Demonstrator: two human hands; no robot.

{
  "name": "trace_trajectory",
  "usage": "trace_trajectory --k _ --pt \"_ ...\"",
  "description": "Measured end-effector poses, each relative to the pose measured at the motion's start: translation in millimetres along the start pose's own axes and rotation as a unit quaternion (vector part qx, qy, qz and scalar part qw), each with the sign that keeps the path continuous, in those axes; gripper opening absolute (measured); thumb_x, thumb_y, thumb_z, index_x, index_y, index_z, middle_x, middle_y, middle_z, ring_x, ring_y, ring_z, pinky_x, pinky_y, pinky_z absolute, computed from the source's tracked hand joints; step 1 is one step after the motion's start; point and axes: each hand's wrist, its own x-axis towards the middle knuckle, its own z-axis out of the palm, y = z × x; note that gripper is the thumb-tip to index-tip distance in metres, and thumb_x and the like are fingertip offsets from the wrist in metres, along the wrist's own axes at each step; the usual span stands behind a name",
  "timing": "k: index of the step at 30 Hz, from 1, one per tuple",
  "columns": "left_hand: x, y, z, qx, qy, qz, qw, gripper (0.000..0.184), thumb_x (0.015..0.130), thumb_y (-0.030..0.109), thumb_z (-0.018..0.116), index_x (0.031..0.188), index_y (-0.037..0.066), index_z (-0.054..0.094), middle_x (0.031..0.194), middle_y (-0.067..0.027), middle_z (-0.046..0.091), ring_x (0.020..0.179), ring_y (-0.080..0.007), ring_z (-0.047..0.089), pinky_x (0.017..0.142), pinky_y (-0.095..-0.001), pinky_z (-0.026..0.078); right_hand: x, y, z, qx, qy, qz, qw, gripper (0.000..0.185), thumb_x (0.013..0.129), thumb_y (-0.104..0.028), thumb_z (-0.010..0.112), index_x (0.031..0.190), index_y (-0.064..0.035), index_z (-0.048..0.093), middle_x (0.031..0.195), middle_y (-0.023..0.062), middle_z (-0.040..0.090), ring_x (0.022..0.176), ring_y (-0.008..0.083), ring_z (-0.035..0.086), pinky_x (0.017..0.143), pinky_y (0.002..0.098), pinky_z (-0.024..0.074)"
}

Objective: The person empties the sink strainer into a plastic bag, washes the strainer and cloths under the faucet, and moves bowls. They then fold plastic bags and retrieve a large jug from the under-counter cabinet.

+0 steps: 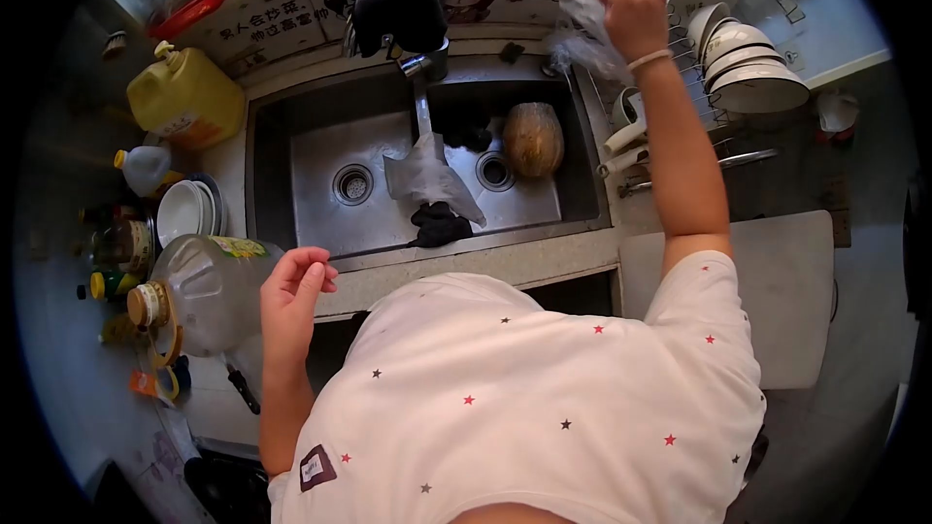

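My right hand [636,15] reaches to the back right, above the dish rack, with its fingers closed on crumpled clear plastic film [582,34]. My left hand [294,291] is near the front left of the sink, beside a large clear plastic jug [209,281]; its fingers are loosely bent with nothing in them. A brownish-orange pumpkin [533,141] stands in the right basin of the double sink [374,257]. Over the divider hangs a translucent plastic bag [432,180], with a dark cloth [439,225] at its near end.
The faucet [424,62] rises behind the divider. White bowls [757,82] stand in the metal rack [684,68] at right, above a white board [748,301]. On the left are a yellow jug [184,97], stacked bowls [184,212], bottles and a black-handled knife [243,386].
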Motion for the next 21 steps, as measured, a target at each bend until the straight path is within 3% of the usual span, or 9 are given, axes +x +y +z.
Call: trace_trajectory --k 3,4,5,10,13,14,17,20,21 --pt "0 5 -2 -0.005 -0.018 0.031 0.999 0.014 0.083 0.005 0.05 0.095 -0.002 0.054 0.086 -0.0043 0.055 0.079 -0.0107 0.053 0.07 -0.0224 0.042 42 -22 -80 0.248 -0.003 -0.001 0.969 0.009 0.081 -0.007 0.049 0.079 -0.0021 0.056 0.078 0.0052 0.058 0.075 0.0149 0.055 0.07 0.0287 0.0435" --pt "1 10 -3 -0.006 -0.029 0.055 0.998 0.015 0.082 0.005 0.051 0.095 -0.002 0.054 0.088 -0.0048 0.055 0.081 -0.0112 0.053 0.071 -0.0226 0.042 51 -34 -106 0.383 -0.031 0.038 0.922 0.008 0.081 -0.004 0.054 0.082 0.0038 0.055 0.074 0.004 0.058 0.065 0.0087 0.055 0.06 0.0195 0.0453" --pt "3 16 -4 -0.007 -0.038 0.079 0.996 0.017 0.081 0.005 0.053 0.096 -0.002 0.054 0.091 -0.0053 0.055 0.083 -0.0117 0.052 0.072 -0.0227 0.041 57 -36 -113 0.529 -0.089 0.06 0.842 0.006 0.081 0.001 0.052 0.085 0.0048 0.054 0.075 0.0042 0.057 0.065 0.0101 0.054 0.06 0.0207 0.0454" --pt "15 90 12 0.167 0.023 0.442 0.881 0.06 0.066 0.011 0.068 0.119 0.003 0.042 0.104 -0.0092 0.05 0.102 -0.0195 0.046 0.09 -0.0298 0.033 89 -106 -154 0.76 -0.209 -0.229 0.571 0.009 0.085 -0.003 0.05 0.091 0.0029 0.052 0.078 0.005 0.054 0.074 0.0109 0.055 0.065 0.0217 0.0451" --pt "31 105 24 0.079 0.009 0.493 0.866 0.059 0.066 0.011 0.07 0.118 0.003 0.043 0.099 -0.0074 0.053 0.098 -0.0174 0.049 0.088 -0.0286 0.035 98 -158 -163 0.74 -0.198 -0.248 0.593 0.014 0.088 -0.008 0.047 0.095 0.0025 0.051 0.076 0.0046 0.054 0.067 0.0092 0.051 0.062 0.0211 0.0435" --pt "33 105 19 0.046 -0.009 0.499 0.865 0.056 0.067 0.011 0.07 0.116 0.002 0.045 0.097 -0.0065 0.055 0.095 -0.0159 0.05 0.086 -0.0277 0.037 104 -170 -167 0.699 -0.18 -0.26 0.641 0.013 0.088 -0.009 0.047 0.094 0.002 0.051 0.075 0.0041 0.055 0.064 0.0084 0.051 0.059 0.0205 0.0432" --pt "23 87 -13 0.012 -0.061 0.333 0.941 0.035 0.072 0.009 0.067 0.103 0.001 0.054 0.085 -0.0015 0.057 0.08 -0.0087 0.053 0.075 -0.0209 0.041 124 -199 -146 0.782 -0.192 -0.213 0.553 0.012 0.088 -0.009 0.048 0.093 0.0004 0.051 0.069 0.002 0.054 0.058 0.0063 0.049 0.052 0.0177 0.0409" --pt "6 79 -40 -0.06 -0.003 0.291 0.955 0.016 0.077 0.008 0.062 0.091 0.004 0.058 0.083 0.002 0.055 0.075 -0.0043 0.049 0.069 -0.0162 0.039 142 -208 -126 0.775 -0.246 -0.158 0.561 0.01 0.087 -0.009 0.049 0.092 -0.0011 0.052 0.065 0.0011 0.054 0.053 0.005 0.048 0.046 0.0161 0.0386" --pt "0 77 -52 0.015 0.011 0.294 0.956 0.018 0.076 0.009 0.063 0.092 0.004 0.058 0.082 0.0028 0.054 0.074 -0.0036 0.049 0.067 -0.0155 0.039 141 -216 -120 0.807 -0.222 -0.12 0.535 0.01 0.087 -0.009 0.049 0.092 -0.0015 0.053 0.064 0.0011 0.054 0.053 0.0052 0.048 0.046 0.0159 0.0384"
